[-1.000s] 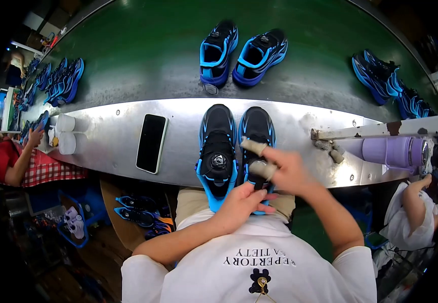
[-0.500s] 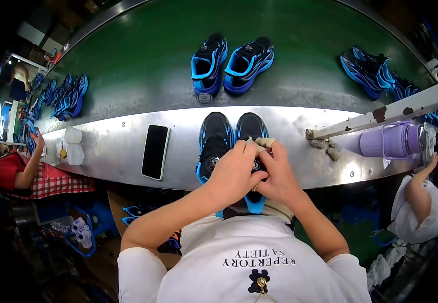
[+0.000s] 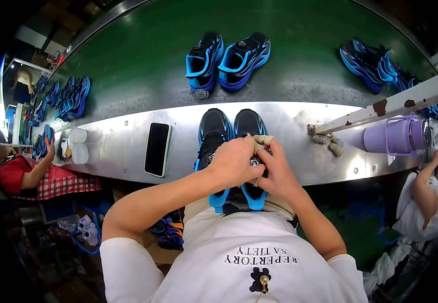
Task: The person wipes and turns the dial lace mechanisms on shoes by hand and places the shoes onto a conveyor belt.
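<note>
A pair of black and blue sneakers stands side by side at the bench edge in front of me, toes pointing away. My left hand (image 3: 231,161) lies over the gap between the left sneaker (image 3: 213,132) and the right sneaker (image 3: 250,122), its fingers closed at the lacing of the right one. My right hand (image 3: 277,174) meets it from the other side, fingers bent in a pinch on the same sneaker, pale covers on some fingertips. A round dial (image 3: 254,161) shows between my hands. What exactly the fingertips pinch is hidden.
A phone (image 3: 157,150) lies left, near white rolls (image 3: 79,152). Another sneaker pair (image 3: 233,64) stands on the green belt (image 3: 300,50). Right are a rusty white bar (image 3: 385,106), small grey pieces (image 3: 336,146) and a purple bottle (image 3: 393,136). People sit at both sides.
My hands stay at the right sneaker, with small finger shifts that uncover more of the dial. The view has shifted slightly. At the left, the other person's hand has moved a little.
</note>
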Tool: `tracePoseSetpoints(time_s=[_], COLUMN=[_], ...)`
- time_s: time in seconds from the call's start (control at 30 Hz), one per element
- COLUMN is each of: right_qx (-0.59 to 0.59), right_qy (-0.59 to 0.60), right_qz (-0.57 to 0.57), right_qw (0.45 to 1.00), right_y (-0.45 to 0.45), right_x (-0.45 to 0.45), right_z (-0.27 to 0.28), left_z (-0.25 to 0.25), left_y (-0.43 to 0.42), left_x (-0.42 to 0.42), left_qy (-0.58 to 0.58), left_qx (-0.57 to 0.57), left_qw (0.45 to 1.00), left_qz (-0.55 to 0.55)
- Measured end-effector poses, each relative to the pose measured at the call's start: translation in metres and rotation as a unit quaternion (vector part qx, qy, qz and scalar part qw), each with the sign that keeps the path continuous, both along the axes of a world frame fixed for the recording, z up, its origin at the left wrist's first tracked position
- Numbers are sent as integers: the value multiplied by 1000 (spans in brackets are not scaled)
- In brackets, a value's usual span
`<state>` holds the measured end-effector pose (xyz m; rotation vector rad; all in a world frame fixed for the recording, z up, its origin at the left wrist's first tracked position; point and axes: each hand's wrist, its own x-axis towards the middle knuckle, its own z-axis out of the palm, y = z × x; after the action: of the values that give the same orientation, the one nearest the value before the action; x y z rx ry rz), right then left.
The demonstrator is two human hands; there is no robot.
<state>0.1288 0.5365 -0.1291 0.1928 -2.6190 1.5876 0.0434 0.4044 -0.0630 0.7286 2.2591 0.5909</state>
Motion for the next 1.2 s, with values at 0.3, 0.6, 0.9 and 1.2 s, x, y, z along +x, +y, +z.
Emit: tracePoseSetpoints(time_s=[0.3,0.6,0.9,1.2], right_qx=[50,-8,110,31], right_qy=[-32,-119,-139,-32], right_qz=[25,79,23,19], right_qw=[998,990,984,999], right_y=[26,36,31,30], right_x=[-1,-3,2,-18], right_z=[39,49,51,37], left_z=[19,-17,-6,-34], left_y=[-41,-39,-35,-53], left_x=[58,101,91,33], left_qy=[-130,-452,-433,171], left_qx=[201,309,259,274], left_qw=[960,773,841,929], left_qz=[146,321,196,181])
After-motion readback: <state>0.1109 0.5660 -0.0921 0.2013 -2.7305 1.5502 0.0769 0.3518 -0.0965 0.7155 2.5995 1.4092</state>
